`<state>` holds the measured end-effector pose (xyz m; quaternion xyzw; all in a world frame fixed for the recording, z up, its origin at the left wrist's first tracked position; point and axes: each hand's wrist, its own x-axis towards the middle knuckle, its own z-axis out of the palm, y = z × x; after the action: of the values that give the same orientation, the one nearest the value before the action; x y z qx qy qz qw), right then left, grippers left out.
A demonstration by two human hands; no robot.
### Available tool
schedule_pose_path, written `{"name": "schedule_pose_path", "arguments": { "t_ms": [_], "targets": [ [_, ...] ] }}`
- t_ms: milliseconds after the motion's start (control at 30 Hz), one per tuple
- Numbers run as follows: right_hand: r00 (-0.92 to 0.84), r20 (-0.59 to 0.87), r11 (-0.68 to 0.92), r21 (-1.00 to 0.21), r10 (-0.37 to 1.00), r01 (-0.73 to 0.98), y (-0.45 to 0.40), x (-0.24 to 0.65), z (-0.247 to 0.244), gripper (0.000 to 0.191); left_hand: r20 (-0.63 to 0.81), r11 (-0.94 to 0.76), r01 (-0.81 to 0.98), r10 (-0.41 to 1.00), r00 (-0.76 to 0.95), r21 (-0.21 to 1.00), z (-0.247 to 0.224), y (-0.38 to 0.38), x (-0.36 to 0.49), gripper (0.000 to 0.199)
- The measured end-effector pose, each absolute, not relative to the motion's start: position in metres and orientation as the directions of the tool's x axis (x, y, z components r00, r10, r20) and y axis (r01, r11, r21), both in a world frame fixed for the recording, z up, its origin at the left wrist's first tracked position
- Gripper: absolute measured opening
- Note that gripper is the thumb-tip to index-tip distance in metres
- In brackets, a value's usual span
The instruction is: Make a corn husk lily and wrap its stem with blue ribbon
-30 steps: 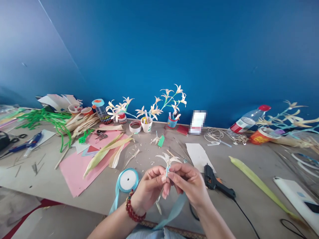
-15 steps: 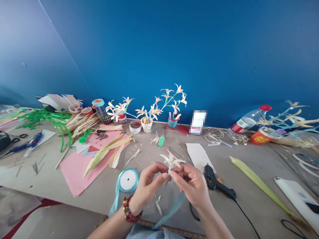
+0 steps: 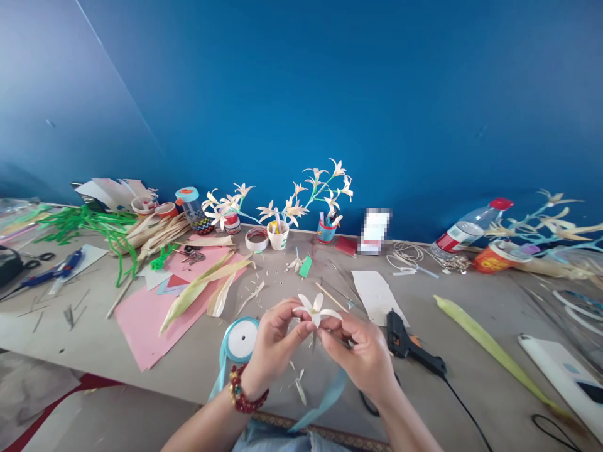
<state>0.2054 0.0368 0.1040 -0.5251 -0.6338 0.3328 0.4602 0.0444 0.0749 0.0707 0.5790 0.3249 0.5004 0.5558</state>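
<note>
A white craft flower [image 3: 317, 309] with pointed petals is held up between my two hands, its face tipped toward me. My left hand [image 3: 285, 333], below which a red bead bracelet [image 3: 245, 390] circles the wrist, pinches the flower at its base. My right hand [image 3: 360, 345] is closed at the flower's other side, fingers curled by its base; the stem is mostly hidden. Light blue ribbon [image 3: 325, 402] hangs below the hands toward my lap. Left of my left hand lies the ribbon spool [image 3: 242, 339].
A black glue gun [image 3: 400, 336] lies right of my hands, beside white paper [image 3: 379, 295] and a green corn husk [image 3: 490, 345]. Pink paper [image 3: 155, 320] with husks is at left. Along the wall stand cups of flowers [image 3: 277, 237] and a plastic bottle [image 3: 471, 229].
The flower has turned from upright, side-on, to facing me, and has shifted slightly left and down. Both hands stay close together around it.
</note>
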Motion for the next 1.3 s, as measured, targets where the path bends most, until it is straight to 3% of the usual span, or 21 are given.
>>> {"name": "schedule_pose_path", "arguments": {
  "t_ms": [233, 433, 733, 833, 1033, 1300],
  "targets": [
    [-0.139, 0.015, 0.029, -0.995, 0.990, 0.093, 0.038, 0.215, 0.098, 0.016, 0.187, -0.114, -0.238, 0.931, 0.312, 0.965, 0.071, 0.071, 0.044, 0.014],
    [-0.193, -0.030, -0.037, -0.999, 0.981, -0.032, 0.039, 0.218, 0.097, 0.025, 0.164, -0.052, -0.321, 0.929, 0.333, 0.946, 0.076, 0.067, 0.047, 0.015],
    [-0.195, -0.108, -0.136, -0.981, 0.975, -0.136, 0.039, 0.212, 0.094, 0.031, 0.013, 0.244, -0.559, 0.909, 0.416, 0.792, 0.074, 0.064, 0.054, 0.015],
    [-0.100, -0.050, -0.060, -0.993, 0.994, -0.104, 0.036, 0.207, 0.096, 0.027, 0.003, 0.258, -0.589, 0.915, 0.404, 0.766, 0.074, 0.063, 0.057, 0.014],
    [-0.007, 0.131, 0.130, -0.980, 0.991, 0.152, 0.030, 0.206, 0.097, 0.016, 0.024, 0.194, -0.540, 0.929, 0.370, 0.819, 0.077, 0.062, 0.054, 0.013],
    [-0.211, -0.048, -0.039, -0.998, 0.976, 0.047, 0.035, 0.213, 0.096, 0.026, -0.064, 0.271, -0.489, 0.915, 0.399, 0.829, 0.079, 0.065, 0.046, 0.023]
  ]
}}
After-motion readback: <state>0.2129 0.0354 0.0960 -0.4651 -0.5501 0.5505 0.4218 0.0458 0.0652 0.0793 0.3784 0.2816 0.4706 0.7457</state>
